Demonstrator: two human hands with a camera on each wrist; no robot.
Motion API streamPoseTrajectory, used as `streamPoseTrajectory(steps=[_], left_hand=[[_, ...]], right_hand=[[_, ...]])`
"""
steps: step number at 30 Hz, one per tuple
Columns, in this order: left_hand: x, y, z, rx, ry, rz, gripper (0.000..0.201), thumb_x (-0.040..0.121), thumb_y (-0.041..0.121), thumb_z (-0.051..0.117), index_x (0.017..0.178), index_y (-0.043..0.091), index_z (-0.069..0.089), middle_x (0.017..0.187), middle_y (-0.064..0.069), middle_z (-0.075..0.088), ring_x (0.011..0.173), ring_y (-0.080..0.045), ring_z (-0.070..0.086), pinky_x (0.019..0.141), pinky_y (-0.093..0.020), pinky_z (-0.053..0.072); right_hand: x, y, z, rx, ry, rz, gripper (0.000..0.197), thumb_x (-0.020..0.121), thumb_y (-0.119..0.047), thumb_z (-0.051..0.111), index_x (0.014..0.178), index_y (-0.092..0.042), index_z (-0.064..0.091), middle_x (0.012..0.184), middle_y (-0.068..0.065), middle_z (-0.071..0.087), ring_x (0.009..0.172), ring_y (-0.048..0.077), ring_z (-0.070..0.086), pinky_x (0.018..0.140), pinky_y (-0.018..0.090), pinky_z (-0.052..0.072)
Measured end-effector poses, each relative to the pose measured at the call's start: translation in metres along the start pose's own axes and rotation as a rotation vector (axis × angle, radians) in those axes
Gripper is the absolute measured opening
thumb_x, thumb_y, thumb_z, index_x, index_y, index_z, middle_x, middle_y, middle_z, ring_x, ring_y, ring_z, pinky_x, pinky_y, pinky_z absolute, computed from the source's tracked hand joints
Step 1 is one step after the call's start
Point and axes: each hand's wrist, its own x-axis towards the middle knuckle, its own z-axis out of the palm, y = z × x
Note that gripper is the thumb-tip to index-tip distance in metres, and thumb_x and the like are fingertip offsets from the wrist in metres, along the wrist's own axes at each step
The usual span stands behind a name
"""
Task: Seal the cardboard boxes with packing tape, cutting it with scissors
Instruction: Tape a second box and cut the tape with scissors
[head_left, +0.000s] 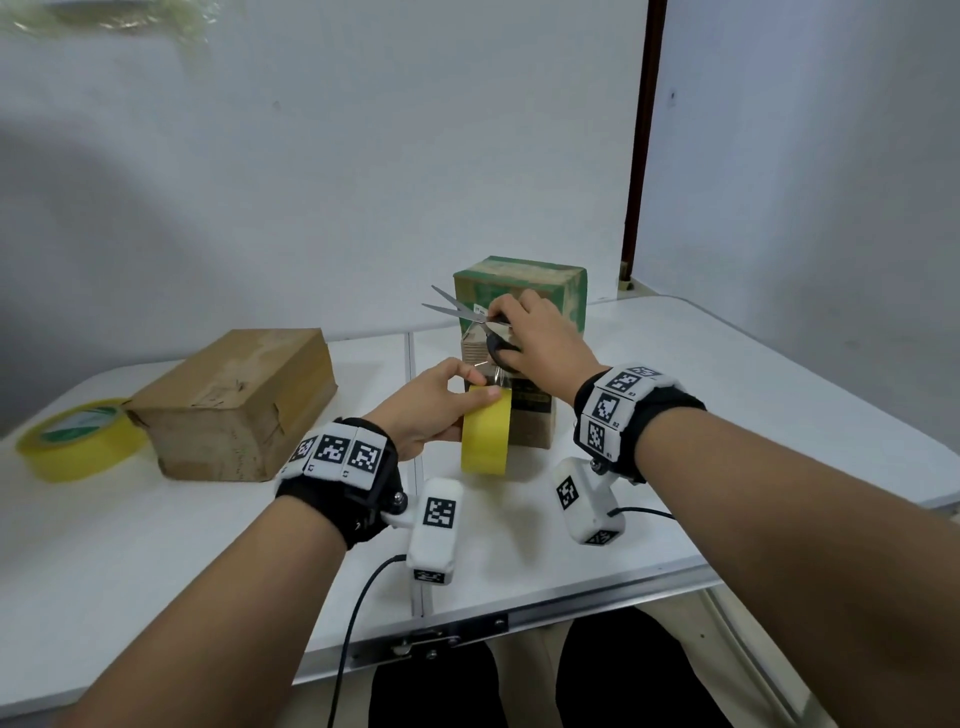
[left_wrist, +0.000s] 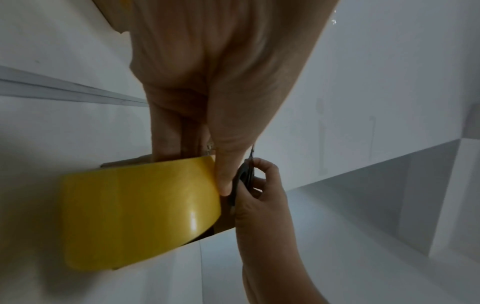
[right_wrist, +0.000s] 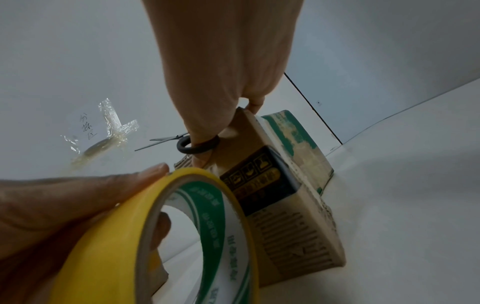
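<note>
Tape roll (head_left: 485, 435) stands on edge nearest, the left hand (head_left: 427, 410) curled round it with thumb on the yellow band and fingers inside the core, just before the upright box (head_left: 521, 332); beyond those fingers the right hand (head_left: 540, 340) grips the scissors (head_left: 470, 322), blades parted. A clean cut probably needs the strip held taut, with the blades closing square across it beside the thumb. Only the right wrist view shows the fingers through the core and the black handle ring; only the head view shows the flat box (head_left: 236, 405) and spare roll (head_left: 78, 439) beyond the left hand.

White folding table against pale walls

The white table (head_left: 753, 395) has a seam across its middle and a metal-edged near side with a latch (head_left: 431, 642). Plain whitish walls (head_left: 363, 156) meet at a corner, with a dark brown vertical strip (head_left: 641, 135) beside it; the light is soft and even.
</note>
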Motion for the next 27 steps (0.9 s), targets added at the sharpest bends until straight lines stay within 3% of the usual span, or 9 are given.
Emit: streamPoseTrajectory(steps=[2,6,10,13,17,19,21,24,27], left_hand=[[0.001,0.004,-0.001,0.02,0.003,-0.019,0.029,0.088,0.03,0.07,0.106,0.016,0.053,0.089,-0.007,0.069,0.069,-0.017,0.064,0.071,-0.03,0.059],[0.002,0.002,0.002,0.098,0.036,-0.089,0.027,0.089,0.029,0.068,0.105,0.012,0.054,0.077,-0.004,0.063,0.058,-0.012,0.059,0.057,-0.025,0.057],[0.003,-0.006,-0.001,0.108,0.064,-0.135,0.033,0.09,0.034,0.066,0.109,0.01,0.055,0.083,-0.005,0.064,0.064,-0.013,0.061,0.054,-0.022,0.055],[0.004,-0.007,-0.003,0.106,0.044,-0.097,0.029,0.087,0.035,0.069,0.101,0.015,0.052,0.084,-0.005,0.062,0.066,-0.015,0.06,0.058,-0.022,0.055],[0.005,-0.017,0.0,0.029,0.084,0.045,0.025,0.087,0.025,0.071,0.104,0.016,0.056,0.111,-0.003,0.057,0.08,-0.016,0.059,0.064,-0.024,0.051],[0.003,-0.021,0.002,-0.046,0.058,0.051,0.021,0.089,0.021,0.069,0.105,0.013,0.06,0.108,-0.005,0.064,0.08,-0.016,0.06,0.069,-0.025,0.05],[0.003,-0.022,0.003,-0.089,0.053,0.048,0.017,0.089,0.02,0.068,0.103,0.01,0.064,0.098,-0.006,0.068,0.078,-0.015,0.061,0.071,-0.026,0.049],[0.004,-0.023,0.003,-0.115,0.064,0.047,0.017,0.089,0.018,0.068,0.103,0.008,0.067,0.092,-0.002,0.068,0.075,-0.012,0.061,0.071,-0.024,0.05],[0.007,-0.023,0.002,-0.135,0.055,0.032,0.021,0.089,0.018,0.069,0.106,0.005,0.067,0.093,-0.004,0.068,0.079,-0.013,0.062,0.073,-0.026,0.05]], right_hand=[[0.0,-0.001,0.0,-0.004,-0.002,0.004,0.037,0.087,-0.031,0.063,0.12,-0.022,0.051,0.11,0.005,0.049,0.105,0.026,0.048,0.08,0.046,0.049],[0.0,0.0,-0.002,-0.001,-0.006,0.006,0.037,0.087,-0.03,0.064,0.121,-0.022,0.05,0.112,0.005,0.049,0.107,0.025,0.047,0.079,0.043,0.048],[0.002,0.001,0.0,-0.002,0.002,-0.009,0.037,0.087,-0.029,0.064,0.121,-0.021,0.051,0.112,0.005,0.05,0.106,0.025,0.048,0.078,0.041,0.048],[0.002,0.003,0.0,0.008,0.023,-0.016,0.036,0.086,-0.029,0.064,0.119,-0.02,0.052,0.11,0.005,0.05,0.103,0.025,0.048,0.077,0.041,0.048],[0.003,0.004,-0.001,0.027,0.015,-0.009,0.035,0.087,-0.031,0.063,0.119,-0.021,0.051,0.109,0.004,0.051,0.103,0.025,0.05,0.077,0.04,0.049],[0.006,0.005,-0.007,0.063,-0.032,-0.007,0.036,0.087,-0.031,0.064,0.119,-0.021,0.052,0.11,0.004,0.052,0.101,0.024,0.051,0.081,0.04,0.049],[0.01,0.004,-0.02,0.146,-0.105,0.022,0.036,0.088,-0.03,0.065,0.121,-0.02,0.054,0.109,0.003,0.055,0.096,0.019,0.054,0.079,0.03,0.047],[0.014,0.002,-0.044,0.299,-0.186,0.111,0.033,0.087,-0.031,0.068,0.117,-0.02,0.06,0.085,-0.012,0.056,0.08,0.006,0.052,0.063,0.013,0.037],[0.012,0.002,-0.062,0.552,-0.311,0.233,0.033,0.084,-0.037,0.073,0.11,-0.018,0.065,0.073,-0.01,0.056,0.068,0.004,0.051,0.059,0.014,0.036]])
